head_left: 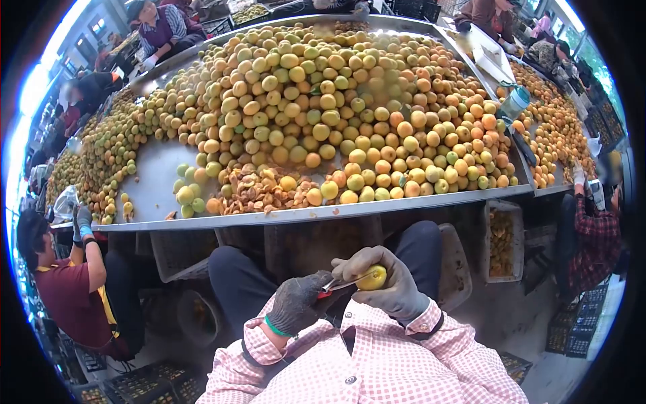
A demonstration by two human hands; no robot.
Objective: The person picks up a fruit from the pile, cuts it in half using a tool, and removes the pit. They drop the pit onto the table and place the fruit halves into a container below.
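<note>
The yellow fruit (372, 277) is held in the gloved left hand (393, 283), over the lap and between the two knees, with the glove's fingers curled around its far side. Just beside it, the bladed tool (330, 292) is gripped by its red end in the gloved right hand (301, 301), which is closed around it. Both hands are brought close together, the fruit being placed between them on the left hand's side.

The fruit is nearly round, so no clear long axis can be told; a small dark spot is shown on the side turned away from the tool. The tool is pointed from the right hand toward the fruit, slanted slightly forward, and whether the skin is cut cannot be told.

The raised metal edge (303, 215) of the worktop (158, 178) is set ahead of the hands, well apart from them. Open room is left between the hands and that edge, bounded at the sides by the knees. Beyond the edge, a broad fruit pile (289, 101) is heaped, with flattened orange pieces (259, 192) gathered near the edge.
</note>
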